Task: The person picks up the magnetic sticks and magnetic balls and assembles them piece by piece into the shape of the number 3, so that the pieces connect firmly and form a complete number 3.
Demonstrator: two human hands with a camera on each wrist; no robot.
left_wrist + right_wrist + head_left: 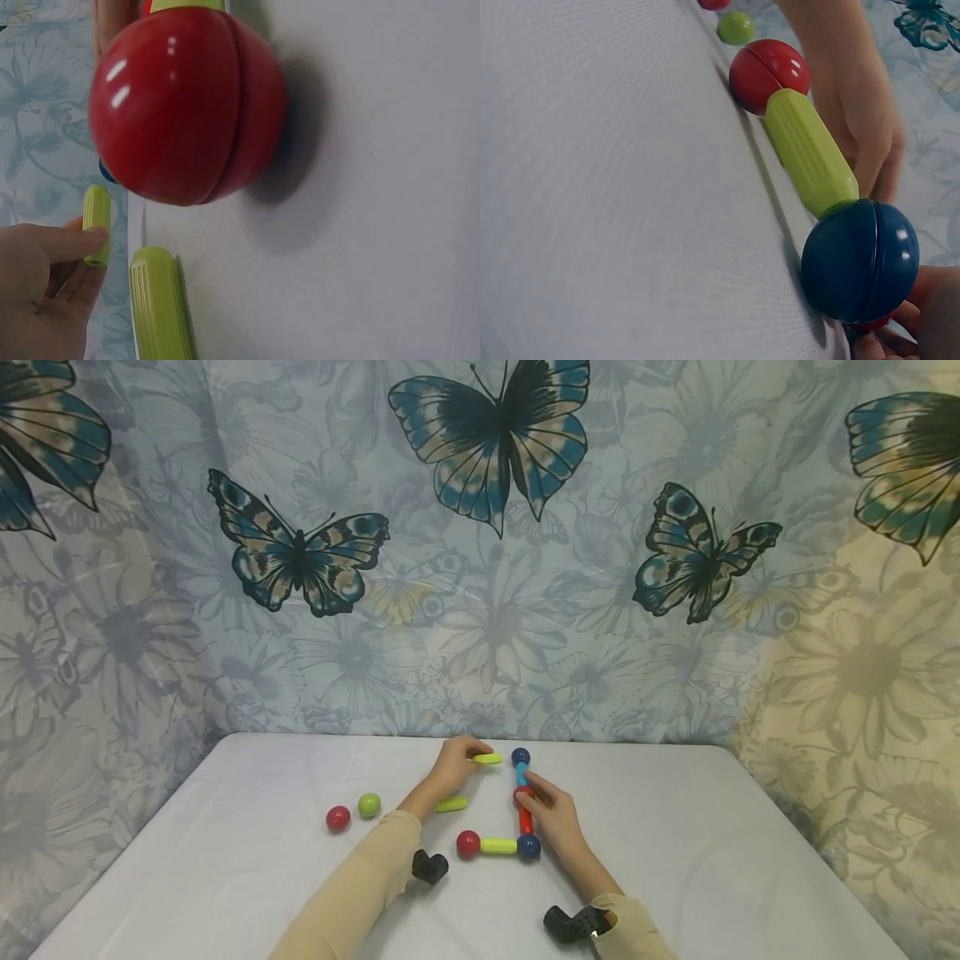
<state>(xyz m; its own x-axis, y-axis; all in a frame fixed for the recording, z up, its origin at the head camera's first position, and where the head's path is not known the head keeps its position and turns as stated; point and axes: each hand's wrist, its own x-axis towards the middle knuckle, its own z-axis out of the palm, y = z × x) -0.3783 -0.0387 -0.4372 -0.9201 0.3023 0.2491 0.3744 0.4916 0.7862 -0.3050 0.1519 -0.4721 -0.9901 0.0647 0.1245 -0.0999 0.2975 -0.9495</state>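
My left hand pinches a short yellow-green rod between thumb and fingers, near the table's back edge. In the left wrist view, that ridged rod stands upright in the grip. To the right is an L-shaped chain of balls and rods. From the back it runs: blue ball, light blue rod, red ball, red rod, blue corner ball, yellow-green rod, red end ball. My right hand holds the middle red ball from the right, partly covering it.
A loose yellow-green rod lies beside the left wrist. Farther left rest a green ball and a red ball. Everything is on a white table, with a butterfly-print cloth hanging behind it.
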